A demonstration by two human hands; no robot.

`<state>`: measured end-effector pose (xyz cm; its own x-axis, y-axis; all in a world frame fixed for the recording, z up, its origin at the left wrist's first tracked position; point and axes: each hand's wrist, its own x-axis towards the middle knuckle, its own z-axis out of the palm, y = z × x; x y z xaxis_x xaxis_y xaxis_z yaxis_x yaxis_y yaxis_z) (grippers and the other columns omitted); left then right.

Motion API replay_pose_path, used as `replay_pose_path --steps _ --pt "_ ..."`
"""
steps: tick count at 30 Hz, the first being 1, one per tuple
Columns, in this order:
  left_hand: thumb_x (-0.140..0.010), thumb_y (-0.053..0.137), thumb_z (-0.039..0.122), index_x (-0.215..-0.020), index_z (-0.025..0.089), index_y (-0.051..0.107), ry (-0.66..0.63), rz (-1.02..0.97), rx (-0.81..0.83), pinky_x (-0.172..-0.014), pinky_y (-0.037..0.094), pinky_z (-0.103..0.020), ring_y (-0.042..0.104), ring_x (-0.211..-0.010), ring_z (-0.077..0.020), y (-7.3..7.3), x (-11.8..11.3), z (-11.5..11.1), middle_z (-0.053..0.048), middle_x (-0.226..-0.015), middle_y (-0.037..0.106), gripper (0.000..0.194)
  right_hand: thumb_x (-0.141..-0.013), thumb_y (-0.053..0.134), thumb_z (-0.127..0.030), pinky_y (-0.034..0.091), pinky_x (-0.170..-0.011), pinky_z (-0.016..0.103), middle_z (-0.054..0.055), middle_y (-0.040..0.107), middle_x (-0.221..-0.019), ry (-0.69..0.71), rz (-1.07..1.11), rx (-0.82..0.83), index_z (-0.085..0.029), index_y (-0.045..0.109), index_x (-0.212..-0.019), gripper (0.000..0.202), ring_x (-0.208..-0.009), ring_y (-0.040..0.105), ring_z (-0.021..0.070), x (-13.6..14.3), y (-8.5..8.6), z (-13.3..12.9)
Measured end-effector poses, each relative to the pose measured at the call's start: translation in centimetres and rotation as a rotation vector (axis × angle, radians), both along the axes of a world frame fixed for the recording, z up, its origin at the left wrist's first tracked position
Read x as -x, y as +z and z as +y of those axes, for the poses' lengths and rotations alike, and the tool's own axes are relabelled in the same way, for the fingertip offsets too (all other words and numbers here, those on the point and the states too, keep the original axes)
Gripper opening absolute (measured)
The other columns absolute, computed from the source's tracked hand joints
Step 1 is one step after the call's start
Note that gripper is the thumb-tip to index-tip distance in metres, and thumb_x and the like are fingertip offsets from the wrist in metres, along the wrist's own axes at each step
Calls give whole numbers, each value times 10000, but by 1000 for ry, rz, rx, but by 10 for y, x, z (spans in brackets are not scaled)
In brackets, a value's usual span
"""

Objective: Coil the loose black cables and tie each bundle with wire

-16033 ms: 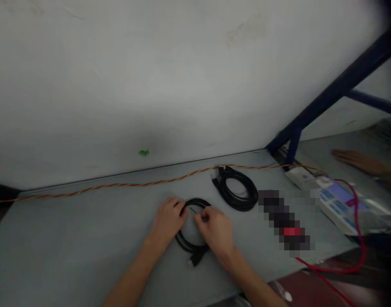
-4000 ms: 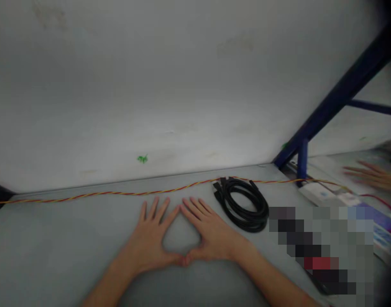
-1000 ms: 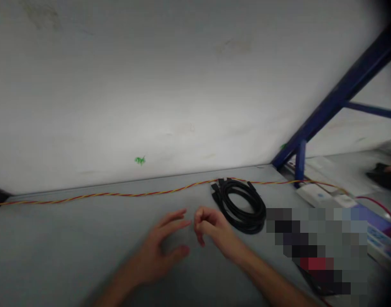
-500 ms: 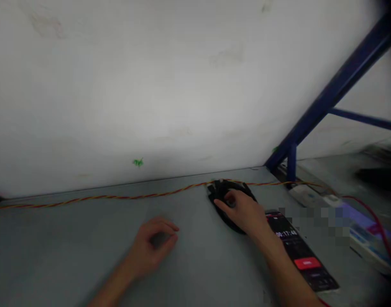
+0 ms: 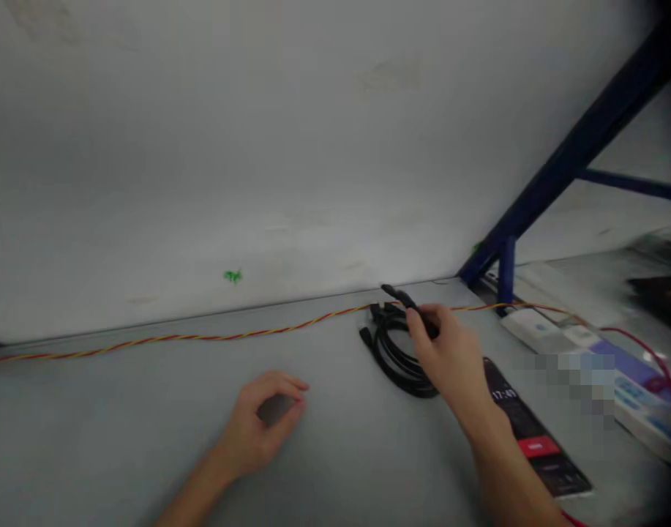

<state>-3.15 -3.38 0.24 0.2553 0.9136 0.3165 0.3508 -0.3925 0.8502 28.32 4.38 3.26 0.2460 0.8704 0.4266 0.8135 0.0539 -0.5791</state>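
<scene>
My right hand (image 5: 448, 351) is closed on a black cable (image 5: 404, 298), whose end sticks out up and to the left of the fingers. Just beneath and left of that hand lies a pile of coiled black cables (image 5: 387, 359) on the grey table (image 5: 121, 417). My left hand (image 5: 263, 417) rests over the table at centre left, its thumb and fingertips curled together, with nothing visible between them. A phone (image 5: 533, 432) with a lit timer screen lies right of my right forearm, which partly covers it.
A twisted red and yellow wire (image 5: 192, 337) runs along the table near the white wall (image 5: 291, 146). At the right stand a blue metal frame (image 5: 538, 190) and a white power strip (image 5: 538, 328), with a red wire (image 5: 642, 344) beyond.
My right hand has risen off the coil and moved slightly right, now with a black cable in its fingers. More of the coil shows. My left hand has hardly moved.
</scene>
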Motion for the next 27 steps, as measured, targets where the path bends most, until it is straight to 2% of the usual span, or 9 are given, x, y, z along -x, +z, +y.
replay_pose_path --steps 5,9,11,14,16,18,22,25,27 --pt "-941 671 269 -925 217 737 52 -24 39 -870 550 -317 727 -928 -192 1 -1 3 -61 -987 774 85 -923 630 -566 497 -689 357 90 723 -793 -168 220 -389 -164 702 -953 409 -700 664 239 7 11 -12" --pt "-944 677 330 -1029 225 747 151 -31 79 -894 549 -333 713 -938 -202 -1 -1 4 -66 -1003 766 152 -904 710 -478 424 -535 277 -23 577 -641 21 630 -510 -181 672 -946 303 -541 528 142 30 16 -32" --pt "-949 680 376 -1164 232 725 190 -79 122 -937 550 -351 708 -1003 -215 0 -2 3 -87 -1126 756 263 -914 718 -428 334 -461 230 -90 427 -549 217 942 -436 -206 646 -945 235 -451 385 97 43 18 -40" --pt "-947 694 439 -1353 240 640 158 -207 245 -1005 546 -374 691 -1131 -241 3 -6 0 -116 -1325 701 455 -925 707 -421 218 -399 192 -129 272 -492 493 1351 -134 -220 595 -849 243 -402 194 65 59 20 -47" --pt "-937 709 476 -1347 223 646 94 -305 343 -1028 545 -379 698 -1144 -251 6 -7 -2 -121 -1317 713 486 -928 703 -454 165 -374 185 -134 228 -479 563 1521 107 -216 553 -767 324 -406 121 59 69 18 -49" --pt "-910 739 507 -1235 186 701 55 -401 426 -970 576 -366 735 -1027 -244 9 -8 -3 -116 -1157 773 459 -922 709 -481 143 -366 180 -136 216 -478 565 1622 265 -209 546 -748 362 -416 96 58 77 14 -49" --pt "-847 806 503 -1029 146 735 66 -488 486 -715 608 -301 726 -721 -194 15 -2 1 -71 -847 780 407 -896 726 -530 224 -376 176 -117 347 -504 514 1585 337 -194 627 -872 351 -407 211 58 84 -1 -41" --pt "-822 829 482 -952 144 737 98 -450 508 -677 598 -279 717 -688 -184 18 5 7 -50 -796 763 373 -857 727 -606 435 -463 239 -52 550 -601 451 1322 378 -188 664 -924 428 -475 487 118 79 -15 -29" --pt "-804 834 493 -944 142 741 117 -405 549 -668 596 -283 718 -671 -188 19 12 13 -44 -773 758 389 -833 713 -639 493 -527 277 -7 626 -659 441 1086 455 -175 680 -865 466 -548 593 165 74 -24 -20"
